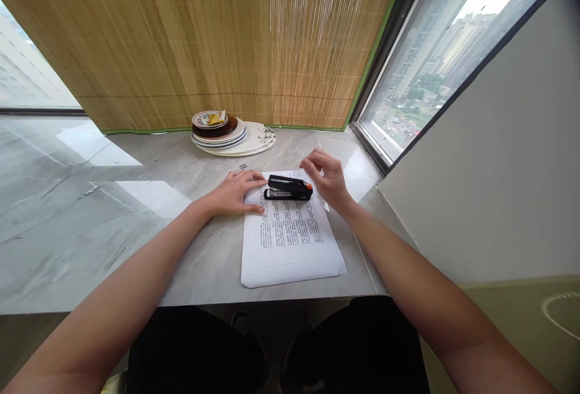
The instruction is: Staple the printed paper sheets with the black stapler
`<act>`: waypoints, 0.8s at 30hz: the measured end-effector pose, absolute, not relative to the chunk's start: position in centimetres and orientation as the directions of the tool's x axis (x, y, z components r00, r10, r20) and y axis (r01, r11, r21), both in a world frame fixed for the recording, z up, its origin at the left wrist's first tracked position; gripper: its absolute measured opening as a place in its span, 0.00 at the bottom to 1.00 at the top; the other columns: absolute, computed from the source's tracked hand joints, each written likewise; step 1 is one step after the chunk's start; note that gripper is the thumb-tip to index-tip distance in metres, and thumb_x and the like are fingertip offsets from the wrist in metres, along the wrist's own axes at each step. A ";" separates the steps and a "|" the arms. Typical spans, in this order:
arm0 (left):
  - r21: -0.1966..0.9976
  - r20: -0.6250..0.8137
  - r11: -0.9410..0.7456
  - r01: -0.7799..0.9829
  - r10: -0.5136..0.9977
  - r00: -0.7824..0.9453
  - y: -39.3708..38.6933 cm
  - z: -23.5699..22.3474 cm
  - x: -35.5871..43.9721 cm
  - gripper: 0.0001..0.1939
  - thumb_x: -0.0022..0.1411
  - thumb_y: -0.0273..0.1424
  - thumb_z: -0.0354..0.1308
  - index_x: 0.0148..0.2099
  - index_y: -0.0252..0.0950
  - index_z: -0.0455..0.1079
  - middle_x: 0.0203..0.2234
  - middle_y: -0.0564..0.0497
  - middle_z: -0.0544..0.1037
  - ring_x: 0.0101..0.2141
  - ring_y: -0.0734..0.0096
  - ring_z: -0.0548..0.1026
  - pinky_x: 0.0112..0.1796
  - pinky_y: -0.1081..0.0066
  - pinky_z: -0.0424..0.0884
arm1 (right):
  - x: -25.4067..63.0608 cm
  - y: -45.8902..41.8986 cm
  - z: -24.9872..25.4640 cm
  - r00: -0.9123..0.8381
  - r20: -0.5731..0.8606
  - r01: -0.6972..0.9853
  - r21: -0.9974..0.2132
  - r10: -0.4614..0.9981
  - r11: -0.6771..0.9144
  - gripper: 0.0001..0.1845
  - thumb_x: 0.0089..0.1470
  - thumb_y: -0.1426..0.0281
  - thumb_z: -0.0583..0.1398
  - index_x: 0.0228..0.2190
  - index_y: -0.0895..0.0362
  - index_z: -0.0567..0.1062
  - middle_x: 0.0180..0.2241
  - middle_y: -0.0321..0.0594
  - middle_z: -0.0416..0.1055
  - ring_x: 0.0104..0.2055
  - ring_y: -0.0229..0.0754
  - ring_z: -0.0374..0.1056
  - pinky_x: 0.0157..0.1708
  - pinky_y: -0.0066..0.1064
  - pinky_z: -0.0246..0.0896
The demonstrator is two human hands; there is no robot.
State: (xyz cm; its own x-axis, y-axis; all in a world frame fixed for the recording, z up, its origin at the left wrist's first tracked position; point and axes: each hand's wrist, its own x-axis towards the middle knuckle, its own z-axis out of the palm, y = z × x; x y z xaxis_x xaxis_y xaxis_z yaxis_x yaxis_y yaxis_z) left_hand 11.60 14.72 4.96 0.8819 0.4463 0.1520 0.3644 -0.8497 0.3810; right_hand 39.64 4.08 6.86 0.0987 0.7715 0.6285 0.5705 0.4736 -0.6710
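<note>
A black stapler with an orange-red piece at its right end lies on printed sheets of paper. My left hand rests along the left edge of the paper, fingers stretched and thumb spread, its fingertips close to the stapler's left end. Raised just past the upper right of the stapler, my right hand has its fingers curled and thumb and forefinger brought together. Anything between those fingertips is too small to make out. A small grey piece sits on the countertop beyond my left hand.
Stacked plates, with a small yellow packet on top, stand at the back beside a white oval platter. A bamboo blind hangs behind them. On the right are a window and a wall; the countertop's front edge is near me.
</note>
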 end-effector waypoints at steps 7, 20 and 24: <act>0.374 0.122 -0.848 0.376 0.446 0.886 14.8 5.1 11.4 0.36 0.62 0.56 0.68 0.67 0.46 0.74 0.62 0.42 0.72 0.63 0.41 0.67 0.64 0.50 0.55 | 41.5 4.4 6.3 0.154 0.516 0.494 -0.779 0.843 0.386 0.23 0.55 0.67 0.61 0.12 0.55 0.66 0.15 0.28 0.45 0.21 0.32 0.44 0.24 0.31 0.43; 0.373 0.137 -0.851 0.369 0.444 0.886 14.7 5.1 11.5 0.36 0.62 0.57 0.67 0.66 0.45 0.75 0.62 0.41 0.73 0.62 0.42 0.68 0.62 0.51 0.57 | 42.8 4.6 5.8 -0.048 0.460 0.444 -0.785 0.887 0.431 0.23 0.58 0.66 0.62 0.12 0.55 0.70 0.13 0.30 0.58 0.19 0.31 0.50 0.22 0.31 0.44; 0.332 0.100 -0.861 0.385 0.438 0.893 14.5 5.4 11.5 0.38 0.65 0.58 0.64 0.68 0.42 0.72 0.64 0.40 0.71 0.63 0.43 0.66 0.62 0.50 0.55 | 42.9 5.0 5.6 -0.073 0.435 0.422 -0.802 0.898 0.423 0.24 0.58 0.65 0.62 0.12 0.55 0.71 0.13 0.31 0.59 0.19 0.31 0.50 0.22 0.31 0.44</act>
